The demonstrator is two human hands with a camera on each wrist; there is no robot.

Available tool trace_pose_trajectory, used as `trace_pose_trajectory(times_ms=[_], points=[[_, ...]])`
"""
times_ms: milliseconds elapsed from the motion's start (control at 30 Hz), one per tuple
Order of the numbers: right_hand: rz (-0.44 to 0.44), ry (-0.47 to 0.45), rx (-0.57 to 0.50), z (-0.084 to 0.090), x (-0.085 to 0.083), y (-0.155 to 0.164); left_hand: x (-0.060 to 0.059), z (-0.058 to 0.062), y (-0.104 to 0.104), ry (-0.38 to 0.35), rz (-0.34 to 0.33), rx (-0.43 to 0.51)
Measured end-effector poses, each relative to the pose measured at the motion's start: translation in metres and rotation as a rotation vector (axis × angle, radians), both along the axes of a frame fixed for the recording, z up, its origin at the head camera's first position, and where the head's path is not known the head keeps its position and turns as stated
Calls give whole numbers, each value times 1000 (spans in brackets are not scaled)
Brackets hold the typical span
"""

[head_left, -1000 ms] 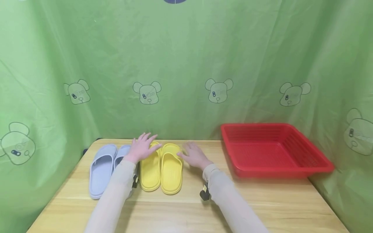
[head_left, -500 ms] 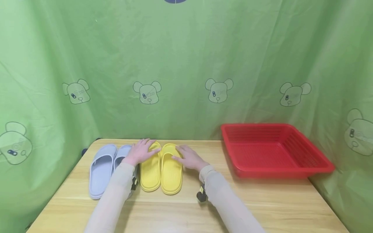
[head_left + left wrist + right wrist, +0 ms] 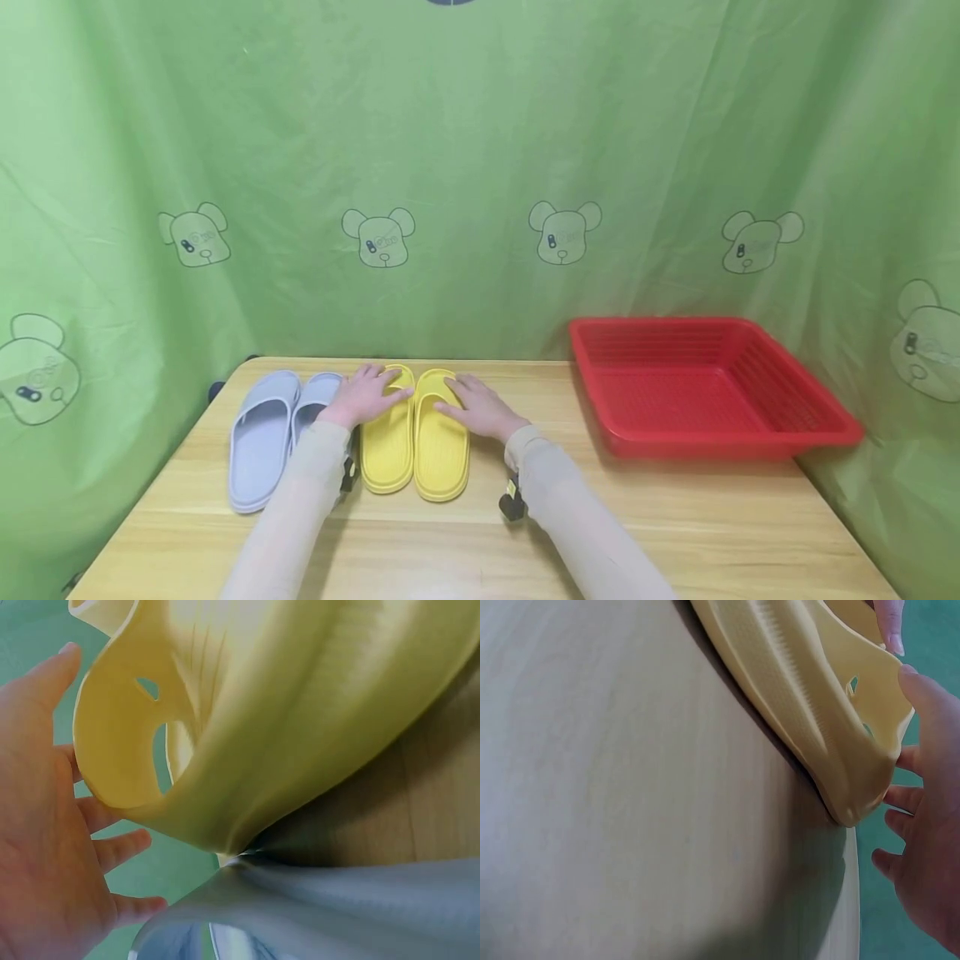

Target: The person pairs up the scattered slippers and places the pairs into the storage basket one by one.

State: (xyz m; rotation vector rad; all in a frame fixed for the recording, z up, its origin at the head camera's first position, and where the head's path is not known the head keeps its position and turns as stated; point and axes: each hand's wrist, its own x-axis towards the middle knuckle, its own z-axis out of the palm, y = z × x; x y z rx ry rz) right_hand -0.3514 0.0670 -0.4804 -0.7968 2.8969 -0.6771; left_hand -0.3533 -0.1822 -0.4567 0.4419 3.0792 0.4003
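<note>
A pair of yellow slide slippers lies side by side on the wooden table, the left slipper and the right slipper. Over the outer side of the left one's strap is my left hand, its fingers spread and its thumb pointing inward. My right hand reaches over the right one's strap, thumb along its upper edge. Seen in the right wrist view, the right thumb is right at the strap's edge, with the fingers beside the toe end. In the left wrist view, the left fingers extend past the yellow strap.
Left of the yellow pair lies a light blue pair of slippers, one partly hidden by the left arm. A red plastic basket stands at the right of the table. A green curtain hangs behind.
Both hands have come down closer onto the yellow slippers. The right hand has moved left, over the right slipper's strap. The slippers and basket have stayed in place.
</note>
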Motion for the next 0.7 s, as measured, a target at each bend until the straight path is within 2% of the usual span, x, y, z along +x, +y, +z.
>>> trace_pose_trajectory(times_ms=[400,700], points=[[-7,-58,-10,0,-5,-11,-3,-1,3,-36,20,16],[-11,-53,-22,-3,-8,-14,-6,-1,2,-56,10,41]])
